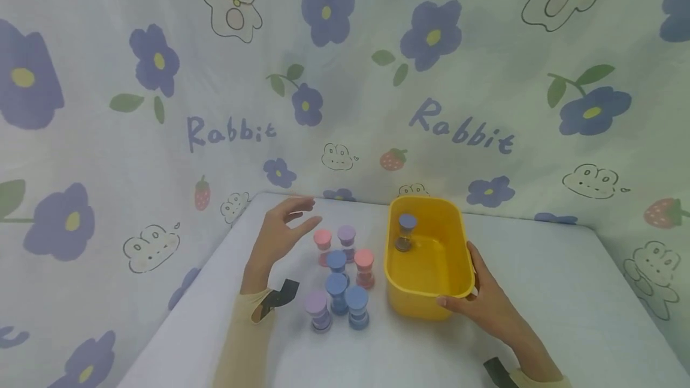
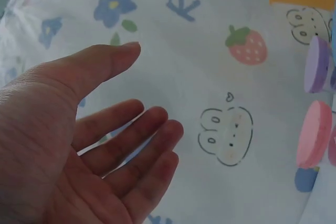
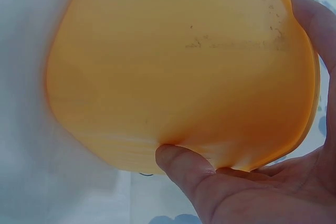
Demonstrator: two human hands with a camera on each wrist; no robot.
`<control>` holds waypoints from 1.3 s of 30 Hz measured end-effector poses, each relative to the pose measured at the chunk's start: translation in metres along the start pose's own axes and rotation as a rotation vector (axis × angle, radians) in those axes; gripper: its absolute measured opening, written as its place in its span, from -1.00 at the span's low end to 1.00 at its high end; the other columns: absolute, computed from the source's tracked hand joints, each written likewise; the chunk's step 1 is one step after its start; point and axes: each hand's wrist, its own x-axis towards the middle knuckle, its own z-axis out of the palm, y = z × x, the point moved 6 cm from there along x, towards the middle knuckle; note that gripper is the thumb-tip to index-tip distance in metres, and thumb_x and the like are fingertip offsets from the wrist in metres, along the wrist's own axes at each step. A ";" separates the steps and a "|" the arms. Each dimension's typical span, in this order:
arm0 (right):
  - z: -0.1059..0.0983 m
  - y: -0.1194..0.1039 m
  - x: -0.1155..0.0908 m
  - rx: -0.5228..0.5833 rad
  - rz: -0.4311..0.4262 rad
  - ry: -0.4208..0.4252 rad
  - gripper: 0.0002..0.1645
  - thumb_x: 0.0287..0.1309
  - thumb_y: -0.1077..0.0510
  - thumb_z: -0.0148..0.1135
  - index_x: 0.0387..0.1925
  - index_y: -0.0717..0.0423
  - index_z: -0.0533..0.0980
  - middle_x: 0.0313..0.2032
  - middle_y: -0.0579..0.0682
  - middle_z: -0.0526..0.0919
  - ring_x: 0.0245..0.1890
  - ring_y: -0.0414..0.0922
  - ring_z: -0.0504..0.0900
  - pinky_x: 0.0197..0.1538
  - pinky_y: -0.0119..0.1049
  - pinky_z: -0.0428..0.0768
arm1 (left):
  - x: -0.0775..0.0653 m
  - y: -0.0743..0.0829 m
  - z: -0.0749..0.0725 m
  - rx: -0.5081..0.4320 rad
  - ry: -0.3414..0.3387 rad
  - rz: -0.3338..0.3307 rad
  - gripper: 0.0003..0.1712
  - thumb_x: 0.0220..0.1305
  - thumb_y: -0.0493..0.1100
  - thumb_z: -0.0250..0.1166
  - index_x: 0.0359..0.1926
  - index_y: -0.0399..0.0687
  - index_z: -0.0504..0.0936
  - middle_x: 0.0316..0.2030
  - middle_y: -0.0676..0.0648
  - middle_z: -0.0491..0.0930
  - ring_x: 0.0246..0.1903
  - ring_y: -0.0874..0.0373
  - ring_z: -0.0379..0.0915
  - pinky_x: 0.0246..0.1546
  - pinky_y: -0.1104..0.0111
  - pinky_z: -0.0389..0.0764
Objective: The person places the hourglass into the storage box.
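My left hand [image 1: 277,232] hovers left of several small hourglasses, its fingers spread and holding nothing. In the left wrist view the bare palm and loosely bent fingers of that left hand [image 2: 113,145] show. Two pink hourglasses [image 1: 364,267], two purple ones [image 1: 317,310] and three blue ones [image 1: 358,306] stand upright on the table. Another hourglass with a blue cap [image 1: 407,222] stands inside the yellow bin [image 1: 417,306], near its left wall. My right hand [image 1: 490,304] grips the bin's near right corner; the right wrist view has the thumb pressing the bin's wall [image 3: 173,77].
The white table [image 1: 544,292] backs onto a curtain [image 1: 356,130] printed with flowers, rabbits and strawberries, which also hangs at both sides. The bin stands right of the hourglass group, its open top facing up.
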 end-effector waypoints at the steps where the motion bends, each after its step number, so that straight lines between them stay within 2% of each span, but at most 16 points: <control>1: 0.000 0.000 0.000 -0.002 -0.007 0.003 0.50 0.12 -0.19 0.52 0.66 -0.18 -0.42 0.67 0.20 -0.16 0.52 0.28 0.25 0.38 0.21 0.51 | -0.001 -0.003 0.000 0.002 0.002 -0.004 -0.49 0.25 -0.16 0.50 0.19 -0.17 0.64 0.12 -0.19 0.70 0.17 -0.08 0.63 0.29 0.05 0.62; 11: 0.000 -0.002 -0.001 0.018 -0.042 0.006 0.45 0.14 -0.12 0.52 0.66 -0.16 -0.37 0.66 0.21 -0.10 0.48 0.29 0.30 0.35 0.20 0.56 | -0.002 -0.023 0.002 -0.034 -0.013 -0.059 -0.45 0.25 -0.22 0.49 0.24 -0.24 0.60 0.18 -0.30 0.66 0.20 -0.21 0.60 0.33 -0.06 0.57; 18: -0.001 -0.002 0.000 0.005 -0.041 0.003 0.48 0.15 -0.17 0.51 0.66 -0.15 -0.41 0.66 0.22 -0.13 0.49 0.28 0.28 0.36 0.23 0.52 | 0.002 -0.048 0.003 -0.016 -0.081 -0.115 -0.41 0.24 -0.13 0.51 0.27 -0.16 0.59 0.16 -0.24 0.66 0.19 -0.15 0.60 0.34 0.02 0.58; 30: 0.000 -0.001 0.000 0.007 -0.043 0.008 0.47 0.14 -0.16 0.52 0.66 -0.19 -0.39 0.66 0.20 -0.10 0.47 0.27 0.31 0.35 0.20 0.55 | -0.005 -0.082 0.011 -0.029 -0.201 -0.201 -0.34 0.19 0.02 0.55 0.27 -0.05 0.60 0.20 -0.23 0.64 0.21 -0.13 0.58 0.39 -0.01 0.53; 39: 0.000 0.000 0.000 0.007 -0.041 0.007 0.46 0.15 -0.14 0.51 0.66 -0.18 -0.40 0.66 0.20 -0.12 0.48 0.27 0.29 0.37 0.22 0.52 | -0.007 -0.096 0.020 -0.045 -0.251 -0.243 -0.30 0.15 0.04 0.57 0.27 -0.05 0.60 0.24 -0.20 0.63 0.24 -0.12 0.55 0.43 0.00 0.49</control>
